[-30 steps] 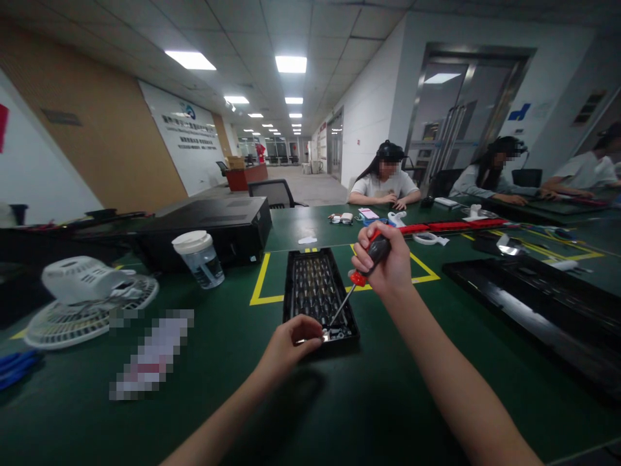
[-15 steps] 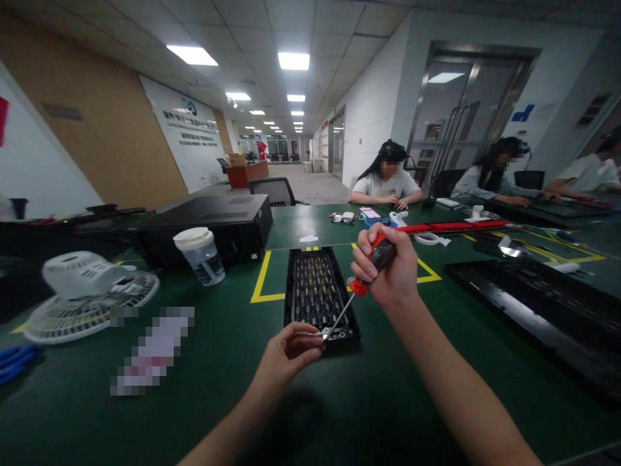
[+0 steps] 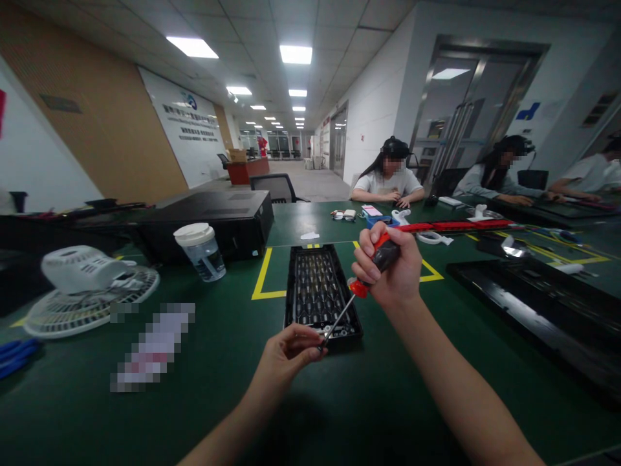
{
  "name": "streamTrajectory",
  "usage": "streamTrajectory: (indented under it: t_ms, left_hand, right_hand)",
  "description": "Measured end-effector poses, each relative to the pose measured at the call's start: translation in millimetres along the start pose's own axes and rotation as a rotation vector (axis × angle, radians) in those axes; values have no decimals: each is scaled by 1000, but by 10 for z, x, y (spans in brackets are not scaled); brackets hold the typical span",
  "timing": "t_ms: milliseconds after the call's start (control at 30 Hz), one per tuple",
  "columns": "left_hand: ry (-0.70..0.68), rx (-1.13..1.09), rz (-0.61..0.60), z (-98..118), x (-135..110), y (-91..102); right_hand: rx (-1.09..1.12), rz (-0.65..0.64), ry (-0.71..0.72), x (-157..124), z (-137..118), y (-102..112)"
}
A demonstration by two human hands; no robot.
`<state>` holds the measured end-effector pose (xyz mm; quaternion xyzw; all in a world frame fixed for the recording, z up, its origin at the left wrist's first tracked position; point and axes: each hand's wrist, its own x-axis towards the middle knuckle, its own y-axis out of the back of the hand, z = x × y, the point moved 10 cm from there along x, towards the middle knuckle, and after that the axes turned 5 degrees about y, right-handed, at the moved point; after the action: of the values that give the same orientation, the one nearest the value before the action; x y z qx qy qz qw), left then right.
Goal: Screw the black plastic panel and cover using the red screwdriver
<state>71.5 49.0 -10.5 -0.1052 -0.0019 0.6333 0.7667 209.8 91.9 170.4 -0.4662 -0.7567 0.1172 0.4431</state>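
Note:
My right hand is closed around the red and black handle of a screwdriver. Its thin shaft slants down and left to the near end of a black compartment tray lying on the green table. My left hand hovers just in front of the tray's near edge, thumb and fingers pinched at the screwdriver's tip on something too small to name. Small metal parts lie in the tray's nearest compartments.
A clear cup with a white lid, a black case and a white fan lie to the left. A long black panel lies at the right. Three people sit at the far tables.
My left hand has lifted off the tray's near edge and drawn slightly toward me, fingers pinching at the screwdriver tip. The screwdriver tip has followed it. The view has shifted a little.

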Motion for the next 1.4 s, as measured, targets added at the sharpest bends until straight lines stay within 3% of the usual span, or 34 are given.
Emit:
streamTrajectory:
  t_ms: [300,633,967,1133,1300,1400]
  left_hand:
    - [-12,-34,-15,-17,-5,-2]
    - [1,-31,-66,-20,-17,-48]
    - [-26,5,-81,36,-27,-80]
    - [-92,237,2,160,-13,88]
    - [-291,861,215,378,72,404]
    - [-264,1077,207,272,175,510]
  right_hand:
    - [-36,-31,1,-11,13,-34]
    - [-35,-206,-6,-79,25,-207]
    - [-44,-206,0,-70,35,-199]
    - [-76,-188,13,-50,17,-178]
    - [-120,-145,14,-30,20,-110]
    - [-135,-130,15,-13,57,-63]
